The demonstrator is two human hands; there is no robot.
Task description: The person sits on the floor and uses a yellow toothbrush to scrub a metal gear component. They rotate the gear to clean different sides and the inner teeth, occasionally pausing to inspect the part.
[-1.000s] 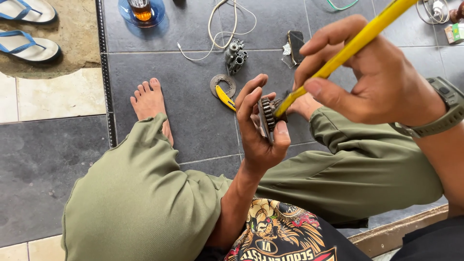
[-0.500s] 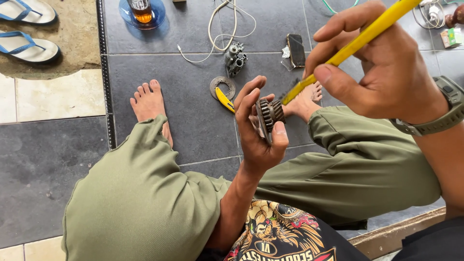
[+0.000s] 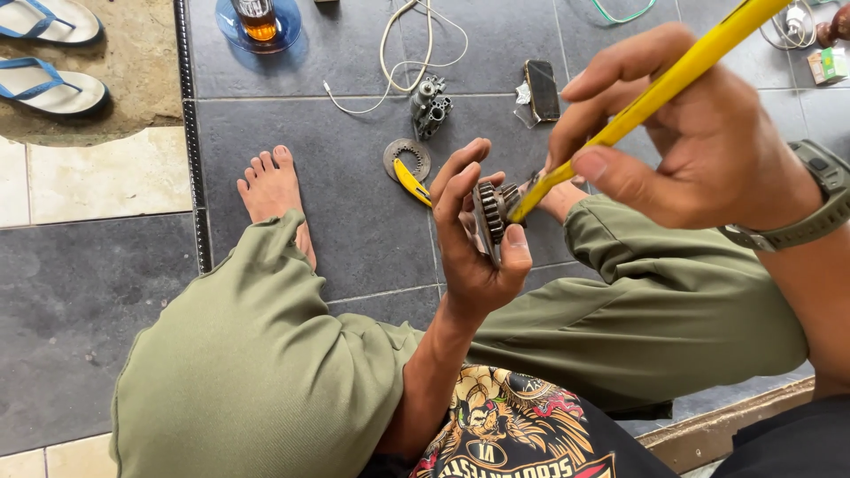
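Dark grey tiled floor [image 3: 354, 230], seen from the head camera looking down; person sits cross-legged in olive trousers [image 3: 266, 372], bare foot [image 3: 274, 195] flat on the tiles.

Left hand [image 3: 474, 248]: palm up over the lap, grip clamped on a small metal gear [image 3: 492, 212]. Thumb on the near face, fingers curled round the far side. Gear stands on edge, teeth visible along the rim, a smaller toothed hub sticking out toward the right.

Right hand [image 3: 699, 142]: grip shut round a yellow tool [image 3: 655, 93], long thin handle running up and right out of frame. Its lower tip touches the gear at the hub side, just beside the left thumb. Tip shape hard to tell, partly hidden. Olive watch [image 3: 819, 199] on that wrist.

So the gear sits inside the left grip, and the right grip is up and right of it, apart, joined only by the tool shaft.

Floor beyond the hands:
- toothed ring [image 3: 406, 159] with a yellow cutter [image 3: 413, 181] lying against it, near the left fingertips
- small grey metal engine part [image 3: 430, 106] further up
- white cable [image 3: 407, 53] looped beside it
- dark phone [image 3: 541, 88]
- glass of amber drink [image 3: 257, 16] on a blue saucer
- two blue-strapped sandals [image 3: 49, 53] top left, well apart from the work
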